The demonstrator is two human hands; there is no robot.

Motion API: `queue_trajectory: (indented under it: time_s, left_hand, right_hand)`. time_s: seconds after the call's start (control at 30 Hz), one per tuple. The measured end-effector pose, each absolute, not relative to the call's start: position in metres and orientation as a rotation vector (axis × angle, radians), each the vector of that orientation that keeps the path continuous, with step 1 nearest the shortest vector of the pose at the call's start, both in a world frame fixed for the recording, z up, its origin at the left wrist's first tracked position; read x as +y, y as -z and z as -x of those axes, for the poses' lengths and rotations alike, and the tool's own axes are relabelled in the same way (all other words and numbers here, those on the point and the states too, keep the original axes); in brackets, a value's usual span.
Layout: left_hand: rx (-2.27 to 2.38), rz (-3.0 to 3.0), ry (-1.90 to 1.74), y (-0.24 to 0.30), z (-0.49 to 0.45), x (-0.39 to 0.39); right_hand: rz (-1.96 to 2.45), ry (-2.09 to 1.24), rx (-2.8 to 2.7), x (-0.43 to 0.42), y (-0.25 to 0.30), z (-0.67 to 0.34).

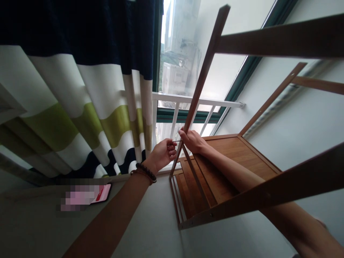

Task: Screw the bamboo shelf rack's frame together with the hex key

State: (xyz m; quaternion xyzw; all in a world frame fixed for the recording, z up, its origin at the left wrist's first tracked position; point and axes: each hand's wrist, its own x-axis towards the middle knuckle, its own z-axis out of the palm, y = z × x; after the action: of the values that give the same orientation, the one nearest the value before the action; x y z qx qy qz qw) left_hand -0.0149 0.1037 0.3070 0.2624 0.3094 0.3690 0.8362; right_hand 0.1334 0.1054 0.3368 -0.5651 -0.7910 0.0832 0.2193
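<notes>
My left hand [164, 154], with dark bead bracelets at its wrist, has its fingers closed around a thin metal rod [176, 141] that looks like a hex key. The rod's far end meets the side of a slim brown wooden post [198, 89]. On the other side, my right hand [194, 141] grips that same post, thumb near the rod's tip. The post belongs to a wooden shelf rack [228, 150] with slatted boards. My right forearm reaches through the rack's frame, above a board. Whatever fastener the rod touches is too small to see.
Striped curtains [115, 123] hang on the left, beside a window with a white railing [199, 101]. A phone [103, 193], partly blurred out, lies at lower left. Rack bars [282, 39] stick out at upper right, near the white wall [303, 122].
</notes>
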Motion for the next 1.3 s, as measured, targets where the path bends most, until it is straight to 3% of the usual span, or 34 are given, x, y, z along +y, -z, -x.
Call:
queue_trajectory:
  time_s: [0.13, 0.33, 0.6, 0.97, 1.3]
  left_hand:
    - [0.582, -0.464, -0.753, -0.304, 0.015, 0.1]
    - [0.635, -0.458, -0.404, -0.303, 0.035, 0.105]
    - [0.756, -0.683, -0.358, -0.322, 0.037, 0.117]
    - [1.072, -2.013, -1.054, -0.298, 0.042, 0.109]
    - [0.666, -1.205, -0.881, -0.288, 0.012, 0.099]
  right_hand:
    - [1.568, -0.223, -2.192, 0.106, -0.336, -0.134]
    - [1.54, -0.222, -2.204, 0.106, -0.336, -0.134]
    - [1.565, -0.206, -2.209, 0.106, -0.336, -0.134]
    - [1.522, -0.229, -2.232, 0.105, -0.339, -0.133]
    - [1.524, -0.211, -2.237, 0.105, -0.339, -0.132]
